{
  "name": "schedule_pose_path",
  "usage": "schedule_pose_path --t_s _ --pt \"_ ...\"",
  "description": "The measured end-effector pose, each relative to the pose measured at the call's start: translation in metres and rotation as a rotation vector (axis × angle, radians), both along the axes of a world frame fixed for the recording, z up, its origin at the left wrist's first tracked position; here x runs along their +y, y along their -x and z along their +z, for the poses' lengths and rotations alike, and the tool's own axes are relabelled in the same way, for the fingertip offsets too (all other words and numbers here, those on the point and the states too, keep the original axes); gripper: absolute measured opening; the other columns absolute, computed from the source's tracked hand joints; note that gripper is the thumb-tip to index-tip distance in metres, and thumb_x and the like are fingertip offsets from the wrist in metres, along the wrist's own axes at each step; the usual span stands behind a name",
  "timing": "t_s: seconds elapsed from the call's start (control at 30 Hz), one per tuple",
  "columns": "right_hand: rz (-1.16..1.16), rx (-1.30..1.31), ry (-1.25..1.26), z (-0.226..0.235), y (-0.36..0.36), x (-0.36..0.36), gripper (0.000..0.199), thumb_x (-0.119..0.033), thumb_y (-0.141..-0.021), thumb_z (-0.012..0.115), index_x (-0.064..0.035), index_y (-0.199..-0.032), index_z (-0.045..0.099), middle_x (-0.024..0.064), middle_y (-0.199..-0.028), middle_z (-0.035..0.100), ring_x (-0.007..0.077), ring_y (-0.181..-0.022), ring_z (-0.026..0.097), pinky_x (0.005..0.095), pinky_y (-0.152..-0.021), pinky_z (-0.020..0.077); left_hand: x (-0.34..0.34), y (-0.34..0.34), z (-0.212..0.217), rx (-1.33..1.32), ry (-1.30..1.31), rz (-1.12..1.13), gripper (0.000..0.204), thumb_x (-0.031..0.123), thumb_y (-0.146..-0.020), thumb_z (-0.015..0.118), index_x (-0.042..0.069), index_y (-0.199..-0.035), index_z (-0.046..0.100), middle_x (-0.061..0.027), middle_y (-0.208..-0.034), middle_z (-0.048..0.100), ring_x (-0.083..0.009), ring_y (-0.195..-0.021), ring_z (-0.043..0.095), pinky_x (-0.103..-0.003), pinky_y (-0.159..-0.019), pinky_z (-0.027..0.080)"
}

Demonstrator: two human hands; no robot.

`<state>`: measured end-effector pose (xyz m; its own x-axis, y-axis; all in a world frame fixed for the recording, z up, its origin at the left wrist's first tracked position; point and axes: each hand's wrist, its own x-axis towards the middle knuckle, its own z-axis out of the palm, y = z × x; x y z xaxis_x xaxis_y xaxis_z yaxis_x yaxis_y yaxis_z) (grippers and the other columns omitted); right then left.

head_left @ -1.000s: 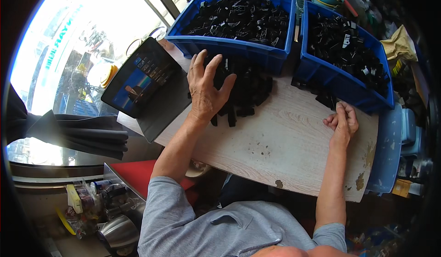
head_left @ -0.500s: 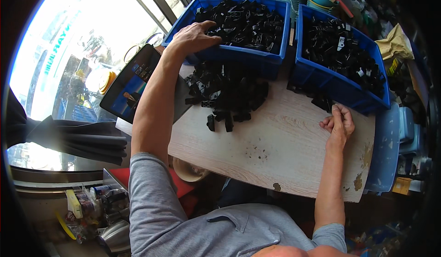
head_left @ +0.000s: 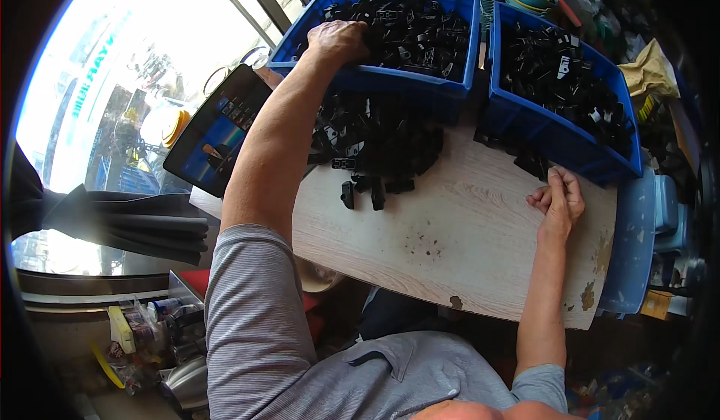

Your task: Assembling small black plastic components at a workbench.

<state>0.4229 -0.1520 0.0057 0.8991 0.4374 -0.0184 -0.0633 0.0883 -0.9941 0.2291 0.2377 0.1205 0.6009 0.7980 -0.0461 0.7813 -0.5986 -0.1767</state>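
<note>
My left hand (head_left: 337, 41) reaches over the near rim of the left blue bin (head_left: 405, 80), its fingertips hidden among the black plastic parts (head_left: 416, 34) that fill it. Whether it grips one does not show. My right hand (head_left: 559, 204) rests on the table beside the right blue bin (head_left: 559, 131), fingers curled in, with nothing visible in them. Close to its fingertips lie a few loose black parts (head_left: 531, 165). In front of the left bin, a heap of the same black parts (head_left: 382, 139) spreads over the tabletop.
Left of the heap, a tablet (head_left: 210, 139) leans partly behind my left forearm. More black parts (head_left: 566, 82) fill the right bin. The pale wooden table (head_left: 450, 247) has chipped spots along its front edge. A pale blue plastic container (head_left: 628, 247) stands off its right side.
My left hand has moved right and farther into the left bin, its fingers now down among the parts. The right hand keeps its place and curled shape.
</note>
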Motion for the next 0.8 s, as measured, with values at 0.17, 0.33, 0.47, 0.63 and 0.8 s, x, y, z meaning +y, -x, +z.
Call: schedule_pose_path --t_s 0.17,0.33,0.47,0.63,0.8 --pt "0.013 -0.002 -0.014 0.000 0.001 0.001 0.014 -0.017 -0.095 0.070 -0.0057 -0.102 0.068 -0.0033 -0.055 0.045 0.0082 -0.053 0.054 0.0273 -0.051 0.0533 0.003 0.001 -0.006 -0.045 0.032 0.086 0.052 0.033 -0.080 0.071 0.026 -0.131 0.065 -0.0087 -0.127 0.070 -0.0279 -0.123 0.064 -0.043 -0.101 0.053" --pt "0.003 -0.015 0.001 -0.004 -0.002 -0.001 0.014 -0.018 -0.095 0.071 -0.0063 -0.102 0.069 -0.0031 -0.055 0.044 0.0082 -0.053 0.053 0.0270 -0.051 0.0530 0.017 0.006 -0.013 -0.205 0.043 -0.112 0.048 0.029 -0.078 0.072 0.023 -0.125 0.068 -0.0104 -0.120 0.072 -0.0300 -0.118 0.066 -0.043 -0.099 0.054" --pt "0.012 -0.029 -0.007 -0.009 -0.005 -0.002 0.014 -0.019 -0.095 0.071 -0.0072 -0.102 0.069 -0.0033 -0.056 0.044 0.0081 -0.054 0.053 0.0270 -0.052 0.0536 0.014 0.005 -0.013 -0.286 0.033 -0.155 0.047 0.028 -0.075 0.074 0.024 -0.122 0.071 -0.0115 -0.115 0.074 -0.0308 -0.113 0.068 -0.043 -0.098 0.054" --pt "-0.010 -0.015 0.019 -0.006 -0.005 -0.002 0.014 -0.019 -0.095 0.071 -0.0072 -0.102 0.069 -0.0034 -0.056 0.044 0.0079 -0.054 0.053 0.0271 -0.053 0.0541 0.005 0.010 -0.009 -0.424 0.013 -0.178 0.046 0.030 -0.074 0.075 0.022 -0.119 0.073 -0.0126 -0.114 0.074 -0.0319 -0.110 0.069 -0.043 -0.097 0.055" --pt "-0.026 -0.011 0.015 -0.004 -0.002 0.000 0.014 -0.019 -0.095 0.071 -0.0067 -0.102 0.069 -0.0035 -0.056 0.044 0.0081 -0.053 0.053 0.0263 -0.051 0.0538 -0.002 0.023 -0.002 -0.810 -0.057 -0.216 0.042 0.030 -0.074 0.077 0.018 -0.114 0.074 -0.0135 -0.105 0.075 -0.0339 -0.101 0.071 -0.043 -0.092 0.056"
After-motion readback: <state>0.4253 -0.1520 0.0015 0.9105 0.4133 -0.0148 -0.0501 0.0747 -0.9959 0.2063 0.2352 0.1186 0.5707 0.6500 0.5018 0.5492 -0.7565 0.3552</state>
